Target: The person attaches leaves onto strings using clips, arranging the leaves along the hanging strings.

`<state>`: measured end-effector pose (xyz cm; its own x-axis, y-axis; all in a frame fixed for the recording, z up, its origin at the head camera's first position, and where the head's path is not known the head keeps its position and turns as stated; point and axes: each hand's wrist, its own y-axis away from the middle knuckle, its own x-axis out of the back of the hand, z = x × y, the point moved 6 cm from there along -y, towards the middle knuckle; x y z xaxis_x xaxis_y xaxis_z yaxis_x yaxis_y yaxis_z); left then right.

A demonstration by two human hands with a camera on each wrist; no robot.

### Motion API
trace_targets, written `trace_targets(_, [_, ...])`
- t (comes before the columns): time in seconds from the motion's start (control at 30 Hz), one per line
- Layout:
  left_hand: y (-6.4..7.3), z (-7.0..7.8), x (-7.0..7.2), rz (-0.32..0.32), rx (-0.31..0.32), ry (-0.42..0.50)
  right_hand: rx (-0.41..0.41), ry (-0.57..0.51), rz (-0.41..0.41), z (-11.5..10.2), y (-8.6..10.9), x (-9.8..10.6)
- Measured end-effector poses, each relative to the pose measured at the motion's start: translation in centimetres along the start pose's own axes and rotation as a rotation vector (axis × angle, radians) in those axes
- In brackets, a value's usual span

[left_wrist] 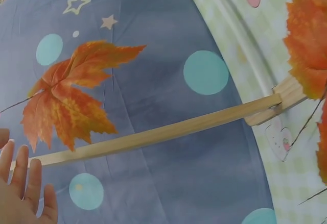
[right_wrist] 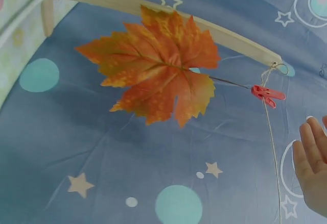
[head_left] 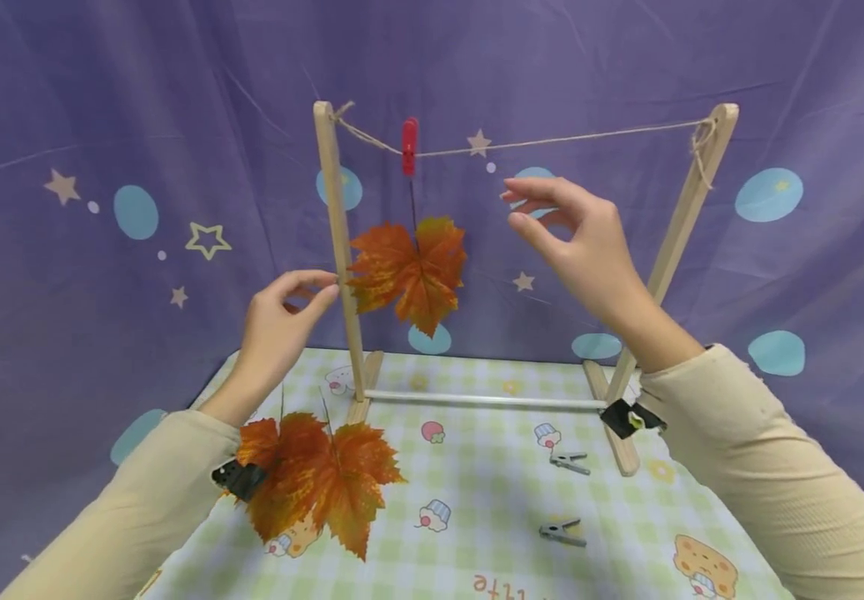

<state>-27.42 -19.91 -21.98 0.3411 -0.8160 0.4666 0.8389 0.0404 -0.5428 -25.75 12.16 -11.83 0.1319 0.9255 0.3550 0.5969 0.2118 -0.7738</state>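
A red clothespin (head_left: 410, 147) clips the stem of an orange maple leaf (head_left: 412, 271) to a twine line (head_left: 551, 140), and the leaf hangs below it. Beside the left wooden post, left of the leaf, my left hand (head_left: 282, 312) is raised with nothing seen in it; its fingers (left_wrist: 33, 183) look extended in the left wrist view. To the right of the hanging leaf, just under the twine, my right hand (head_left: 577, 237) is held up, thumb and fingers apart around nothing. In the right wrist view the clothespin (right_wrist: 266, 94) grips both stem and twine.
The twine is tied between two wooden posts (head_left: 679, 225), joined low down by a white rod (head_left: 484, 401). More maple leaves (head_left: 327, 475) lie at the left on the checked tablecloth (head_left: 476, 500). Two grey clothespins, one farther (head_left: 570, 462) and one nearer (head_left: 562, 532), lie at the right.
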Motion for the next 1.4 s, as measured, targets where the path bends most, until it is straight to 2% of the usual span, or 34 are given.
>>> trace_targets(0.2, [1.6,-1.1,0.0,-0.064,0.026,-0.006,-0.008,0.007,-0.012,0.2,3.2,0.7])
trace_targets(0.6, [4.6,-5.0,-0.2,-0.102,0.135,0.002,-0.068,-0.043,-0.034,0.1,9.8,1.9])
trace_targets(0.9, [6.1,-7.1,-1.3,-0.180,0.189,-0.008,-0.062,-0.039,-0.057,1.2,13.0,1.9])
trace_targets(1.17, [6.9,-9.3,-2.3,-0.215,0.238,-0.033,-0.138,-0.052,-0.062,2.9,15.7,1.8])
trace_targets(1.4, [7.7,-11.3,-3.2,-0.275,0.296,-0.078,-0.119,-0.048,-0.048,3.8,17.7,2.1])
